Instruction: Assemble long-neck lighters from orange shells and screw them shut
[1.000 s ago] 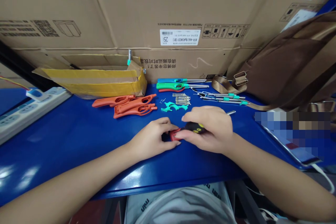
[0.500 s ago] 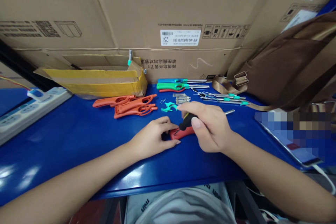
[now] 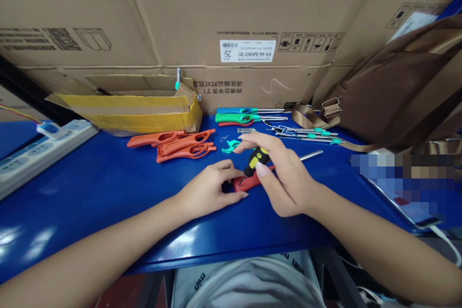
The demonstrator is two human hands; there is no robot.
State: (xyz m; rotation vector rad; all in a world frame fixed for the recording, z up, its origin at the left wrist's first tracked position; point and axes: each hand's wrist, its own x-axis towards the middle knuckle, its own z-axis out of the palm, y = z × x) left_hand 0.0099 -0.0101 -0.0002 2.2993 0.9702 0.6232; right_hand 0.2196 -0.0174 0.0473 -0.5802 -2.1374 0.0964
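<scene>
A red long-necked lighter (image 3: 251, 182) lies on the blue table, its metal tube pointing right. My left hand (image 3: 212, 186) grips its handle end between thumb and fingers. In my right hand (image 3: 288, 173) is a short black and yellow screwdriver (image 3: 258, 160), tilted, its tip down at the lighter's handle. Just beyond the hands are small green plastic parts (image 3: 230, 146) and thin white bits (image 3: 224, 138). Orange lighter shells (image 3: 186, 147) lie to the left. Clear parts (image 3: 246, 130) are partly hidden behind my right hand.
At the back stand a yellow-taped carton (image 3: 126, 113) and a large cardboard box (image 3: 162, 19). Finished-looking lighters (image 3: 236, 118) and metal tubes with wires (image 3: 314, 133) lie behind. A power strip (image 3: 43, 151) is left; a phone (image 3: 404, 197) and brown bag (image 3: 390, 86) are right.
My right hand has turned the screwdriver, so the yellow on its handle now shows, and its fingers have loosened and shifted slightly left. My left hand and the lighter have stayed in place.
</scene>
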